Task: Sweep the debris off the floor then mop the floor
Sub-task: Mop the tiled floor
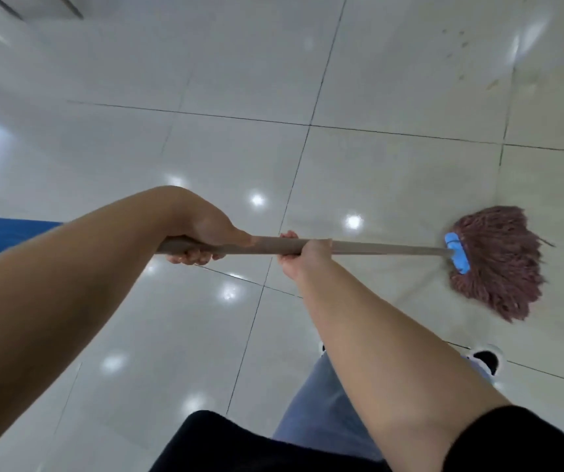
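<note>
Both hands on the long grey-brown mop handle (359, 247) — left hand (205, 233) has its grip wrapped round the near end, right hand (302, 255) has its grip closed round the shaft further along. Maroon string mop head (498, 260) with blue plastic clamp (457, 253) lies flat on the glossy white tiled floor (205, 148), right side. Open tiles left and far. Small brown debris specks (457, 42) far right — well apart from the mop. Blue strip (8, 233) at left edge.
</note>
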The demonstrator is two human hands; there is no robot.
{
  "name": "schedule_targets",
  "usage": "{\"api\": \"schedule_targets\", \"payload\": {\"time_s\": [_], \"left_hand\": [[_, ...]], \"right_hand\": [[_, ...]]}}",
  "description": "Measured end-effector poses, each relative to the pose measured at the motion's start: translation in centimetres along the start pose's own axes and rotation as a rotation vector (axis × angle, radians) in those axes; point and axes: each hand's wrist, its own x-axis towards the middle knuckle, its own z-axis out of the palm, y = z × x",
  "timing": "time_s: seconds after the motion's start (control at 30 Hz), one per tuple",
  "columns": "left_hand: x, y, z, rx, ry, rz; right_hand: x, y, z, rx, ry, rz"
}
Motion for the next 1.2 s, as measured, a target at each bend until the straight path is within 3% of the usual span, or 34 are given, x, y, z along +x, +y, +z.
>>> {"api": "schedule_targets", "payload": {"time_s": [0.13, 0.23, 0.47, 0.67, 0.8, 1.07, 1.2], "left_hand": [[-0.1, -6.6, 1.4, -0.153, 0.016, -0.024], [0.7, -7.9, 3.3, -0.209, 0.018, -0.001], [2.1, -0.2, 1.6, -0.262, 0.042, 0.121], [4.2, 10.3, 0.6, -0.308, -0.097, 0.142], [4.3, 19.8, -4.9, -0.200, -0.101, 0.116], [1.7, 50.9, -18.3, 0.082, -0.013, 0.230], [0.8, 62.0, -20.6, 0.107, 0.016, 0.276]], "right_hand": [[0.2, 5.8, 1.6, -0.202, 0.001, 0.012], [0.9, 7.5, 1.4, -0.285, 0.029, -0.010], [1.7, -0.5, 2.8, -0.410, 0.038, -0.222], [2.4, -10.9, 1.8, -0.420, 0.083, -0.287], [3.5, -21.0, 4.6, -0.252, 0.061, -0.326], [2.2, -51.9, 11.2, 0.047, 0.061, -0.465], [0.2, -61.6, 11.5, 0.137, 0.087, -0.489]]}}
